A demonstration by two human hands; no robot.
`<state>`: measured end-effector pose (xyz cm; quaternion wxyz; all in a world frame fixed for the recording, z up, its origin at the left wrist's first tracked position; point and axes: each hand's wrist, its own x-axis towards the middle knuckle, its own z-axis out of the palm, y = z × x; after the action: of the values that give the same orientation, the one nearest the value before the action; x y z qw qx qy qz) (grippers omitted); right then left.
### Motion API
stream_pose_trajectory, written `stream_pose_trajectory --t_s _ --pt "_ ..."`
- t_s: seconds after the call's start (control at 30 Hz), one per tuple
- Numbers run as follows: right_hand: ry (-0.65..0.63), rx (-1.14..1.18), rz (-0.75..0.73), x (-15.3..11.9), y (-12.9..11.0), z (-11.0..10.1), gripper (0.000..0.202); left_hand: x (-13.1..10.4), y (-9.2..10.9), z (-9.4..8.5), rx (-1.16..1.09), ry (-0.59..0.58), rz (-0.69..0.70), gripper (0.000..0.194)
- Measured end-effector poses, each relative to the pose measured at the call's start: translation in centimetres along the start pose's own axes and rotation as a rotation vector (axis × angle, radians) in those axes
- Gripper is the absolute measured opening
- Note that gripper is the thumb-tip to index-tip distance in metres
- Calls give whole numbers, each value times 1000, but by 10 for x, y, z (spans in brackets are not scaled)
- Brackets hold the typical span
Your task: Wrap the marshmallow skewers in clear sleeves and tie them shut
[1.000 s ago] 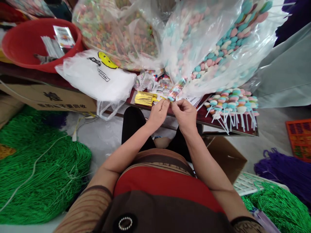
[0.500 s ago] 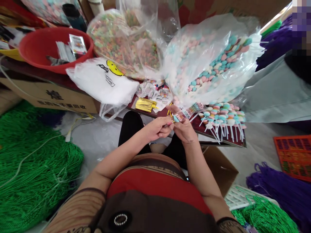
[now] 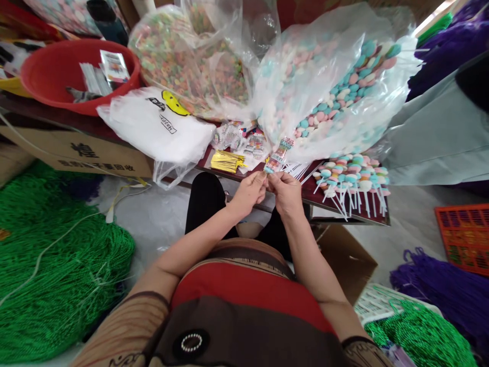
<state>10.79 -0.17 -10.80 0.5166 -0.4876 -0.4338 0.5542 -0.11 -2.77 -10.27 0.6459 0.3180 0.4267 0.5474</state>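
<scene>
Since half a second ago, the slim, clear plastic packet with printing and pastel sweets inside (image 3: pixel 280 155) has swung from lying across the right palm to pointing forward, away from the body, and both hands have drawn together at its near end.

In the head view, the left hand (image 3: pixel 250 192) has its fingers curled and its thumb and fingertip pinched at the bottom of the packet. Just beside it, the right hand (image 3: pixel 286 189) pinches the same end between thumb and bent forefinger. What lies right between the fingertips is too small to make out. The packet leans over the front edge of the dark red table (image 3: pixel 308 190).

Near the left hand lies a flat bundle of shiny golden-yellow ties (image 3: pixel 226 161), with crumpled, clear printed wrappers (image 3: pixel 229 136) behind it. Thin white sticks (image 3: pixel 296 169) lie just beyond the right hand, and to their right is a pile of pink, blue and white sweets threaded on white sticks (image 3: pixel 353 171). Behind stands a large translucent bag of pastel sweets (image 3: pixel 324 97), next to a clear bag of small orange and green pieces (image 3: pixel 191 71). Further left are a white plastic bag with a yellow smiling face (image 3: pixel 153 127) and a round red plastic basin (image 3: pixel 46 76).
</scene>
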Motion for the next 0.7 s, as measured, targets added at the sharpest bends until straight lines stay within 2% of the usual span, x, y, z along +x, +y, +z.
stream_pose_trajectory --t_s 0.1,0.17,0.27,0.37,0.47,0.53,0.63,0.7 --pt "100 -13 -55 -2 4 10 37 4 -4 -7 331 144 236 37" --pt "115 -21 -71 -3 4 13 37 6 -4 -11 467 189 299 35" --pt "73 -64 -88 -4 -3 9 36 8 1 -15 479 93 228 30" --pt "-3 -195 -177 -8 -19 3 33 11 17 -15 293 -45 186 24" --pt "-93 -322 -263 -14 -31 0 30 11 45 -12 101 -172 190 41" --pt "-142 -330 -260 -16 -34 -1 28 5 67 -12 86 -189 241 61" --pt "-167 -238 -194 -13 -36 -4 26 -12 89 -15 251 -178 380 85" --pt "-146 -181 -152 -9 -40 -5 27 -24 91 -18 409 -287 439 92"
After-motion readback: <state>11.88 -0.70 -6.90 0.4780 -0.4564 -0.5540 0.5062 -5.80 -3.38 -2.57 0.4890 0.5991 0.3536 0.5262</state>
